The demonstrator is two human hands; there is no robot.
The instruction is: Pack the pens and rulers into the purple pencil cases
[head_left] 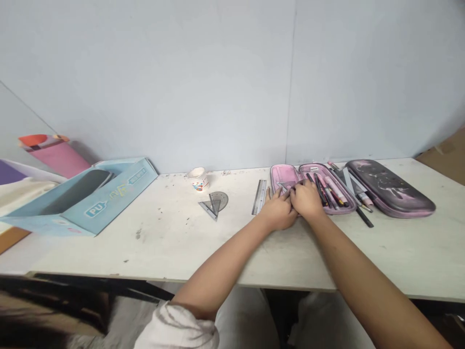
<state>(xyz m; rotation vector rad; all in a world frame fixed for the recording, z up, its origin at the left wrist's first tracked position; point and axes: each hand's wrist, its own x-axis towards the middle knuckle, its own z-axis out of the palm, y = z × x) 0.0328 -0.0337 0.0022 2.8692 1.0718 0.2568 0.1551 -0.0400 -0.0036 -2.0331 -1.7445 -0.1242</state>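
A pink pencil case (344, 209) lies unzipped and spread flat on the table. Over its left half, my left hand (278, 212) and my right hand (307, 198) are close together, fingers bent down onto the inside. My left hand grips near the case's lower edge, beside a clear set square (282, 185) in that half. My right hand is closed in a pinch by the middle fold; what its fingertips hold is hidden. Several pens and markers (330, 190) fill the right half. A clear ruler (259, 197) lies just left of the case.
To the right are a dark closed pencil case (394, 186) and loose pens and rulers (350, 183). Leftward lie a protractor (223, 198) with a set square (208, 210), a paper cup (198, 179) and a blue box (116, 198). A wall (218, 87) stands behind the table (174, 252).
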